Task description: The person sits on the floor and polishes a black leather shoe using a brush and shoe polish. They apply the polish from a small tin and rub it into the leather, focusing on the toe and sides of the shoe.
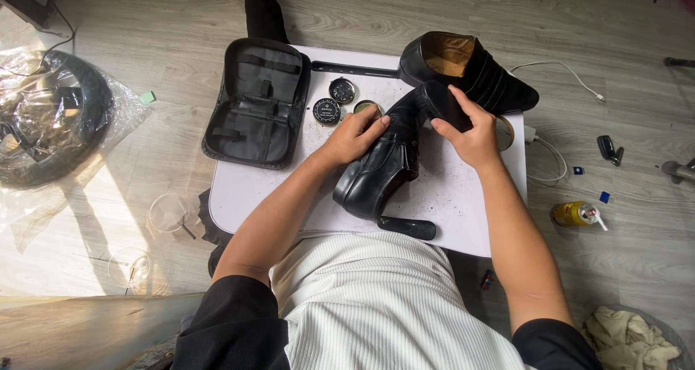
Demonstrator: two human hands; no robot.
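A grey wooden floor is seen from above, and a small white board (463, 196) is laid across the lap of a seated person as a work surface. In the middle of it a black leather shoe (380, 171) is lying on its side, its long axis running from the toe near the body up and to the right, toward the heel. The left hand (352, 135) is laid over the upper part of the shoe, fingers curled on the leather; the right hand (470, 131) is closed around the heel end. So the shoe is held from both sides, and the toe, which is left free, points toward the person.

A second black shoe (467, 69) is placed upright at the far edge of the board, just behind the right hand. An open black zip case (257, 102) rests at the far left corner. Two round polish tins (333, 102) and an opened tin (366, 108) stand between the case and the held shoe, very near the left hand. A black shoehorn-like piece (409, 227) lies near the toe. A white cable (557, 160) and a yellow can (575, 213) are on the floor at the right.
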